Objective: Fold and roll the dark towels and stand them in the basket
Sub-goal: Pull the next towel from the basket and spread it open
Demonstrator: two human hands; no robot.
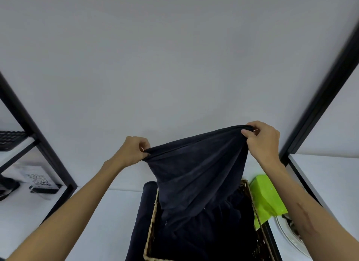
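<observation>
A dark navy towel (196,169) hangs stretched in the air above a woven wicker basket (152,220). My left hand (134,150) pinches its upper left edge, and my right hand (262,138), held higher, pinches the upper right edge. The towel's lower part drops into the basket, where more dark cloth (223,233) lies. Another dark towel (142,218) hangs over the basket's left side, outside the rim.
The basket stands on a white table (101,222) against a white wall. A bright green packet (267,198) and a white plate (289,235) lie right of the basket. Black shelf frames (35,136) flank both sides; the left shelf holds a keyboard (11,140).
</observation>
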